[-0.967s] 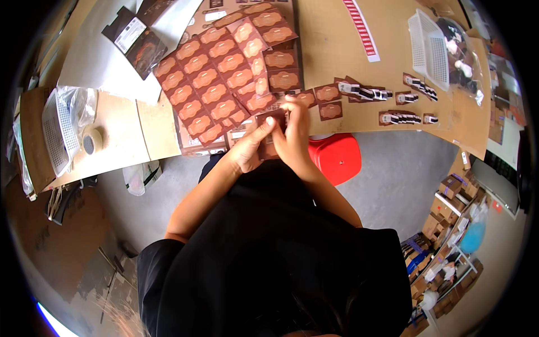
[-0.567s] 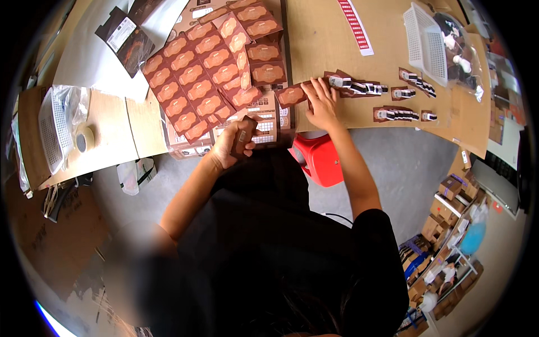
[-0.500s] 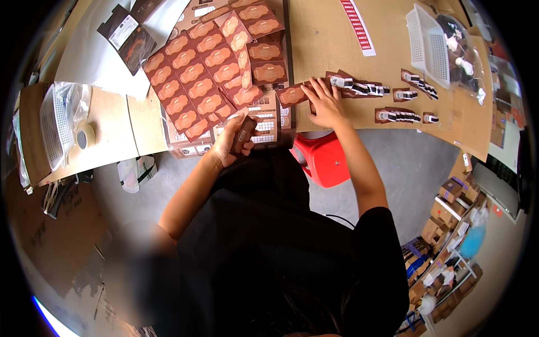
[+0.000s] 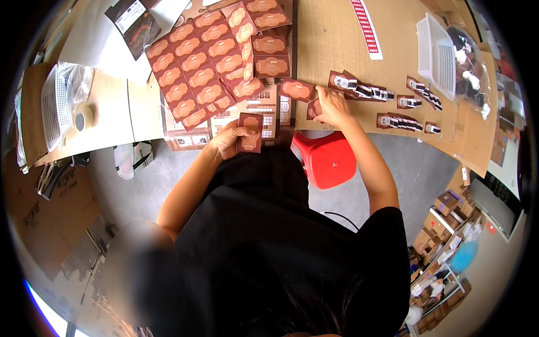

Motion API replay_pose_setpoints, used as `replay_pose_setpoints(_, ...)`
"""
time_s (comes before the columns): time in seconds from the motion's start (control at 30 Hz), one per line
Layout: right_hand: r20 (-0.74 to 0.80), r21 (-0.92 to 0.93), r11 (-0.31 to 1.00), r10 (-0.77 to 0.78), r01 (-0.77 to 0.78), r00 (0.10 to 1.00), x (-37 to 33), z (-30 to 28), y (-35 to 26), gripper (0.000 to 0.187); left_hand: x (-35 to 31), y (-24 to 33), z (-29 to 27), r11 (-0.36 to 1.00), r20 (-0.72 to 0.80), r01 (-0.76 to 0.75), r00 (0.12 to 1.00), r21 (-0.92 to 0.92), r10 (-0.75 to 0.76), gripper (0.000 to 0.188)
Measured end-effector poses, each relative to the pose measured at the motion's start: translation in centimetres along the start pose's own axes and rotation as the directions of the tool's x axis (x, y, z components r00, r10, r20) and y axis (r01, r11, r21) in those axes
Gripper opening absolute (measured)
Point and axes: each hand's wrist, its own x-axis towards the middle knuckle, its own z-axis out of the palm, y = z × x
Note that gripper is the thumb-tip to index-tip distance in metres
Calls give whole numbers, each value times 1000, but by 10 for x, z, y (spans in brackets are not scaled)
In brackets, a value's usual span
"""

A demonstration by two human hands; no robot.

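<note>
In my left hand (image 4: 228,139) is a small reddish-brown card (image 4: 251,135), held upright with the thumb across its face; whether more cards lie behind it I cannot tell. My right hand (image 4: 333,106) is at the table's front edge, its thumb and curled fingers around the side of another brown card (image 4: 313,110). A brown card with an orange label shape (image 4: 296,90) lies just left of those fingers. To the right is a fanned row of brown cards with black-and-white pieces (image 4: 359,87). Large overlapping rows of labelled brown cards (image 4: 193,73) spread out ahead of my left hand.
More small groups of cards with black-and-white pieces (image 4: 400,121) lie farther right. White plastic baskets stand at the right (image 4: 437,56) and left (image 4: 50,109). A tape roll (image 4: 83,119) is near the left basket. Below the table edge stands a red stool (image 4: 331,160).
My left hand has turned the brown card so its broad face shows. My right hand's fingers, spread over the cards before, are now drawn in, and the hand has shifted slightly right.
</note>
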Motion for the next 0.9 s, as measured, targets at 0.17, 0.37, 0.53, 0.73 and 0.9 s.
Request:
replay_pose_setpoints(0.17, 85, 503, 861, 29, -68, 996, -11, -6, 5, 56, 11, 2, 14, 974, 22, -1, 1000, -228, 7, 43)
replay_pose_setpoints(0.37, -168, 941, 300, 3, 159, 986, -27, -31, -20, 38, 50, -2, 44, 970, 84, 9, 996, -244, 12, 29)
replay_pose_setpoints(0.53, -367, 930, 68, 249, 362, 896, -31, -39, -72, 34, 50, 4, 76, 962, 470, 64, 880, -267, 72, 60)
replay_pose_setpoints(0.73, -576, 795, 454, 357, 403, 735, -31, -29, -105, 17, 34, 16, 81, 996, 324, -22, 945, -92, 51, 42)
replay_pose_setpoints(0.9, -132, 938, -185, 593, 294, 795, -43, -35, -100, 22, 13, 29, 91, 994, 507, 5, 861, -105, 49, 50)
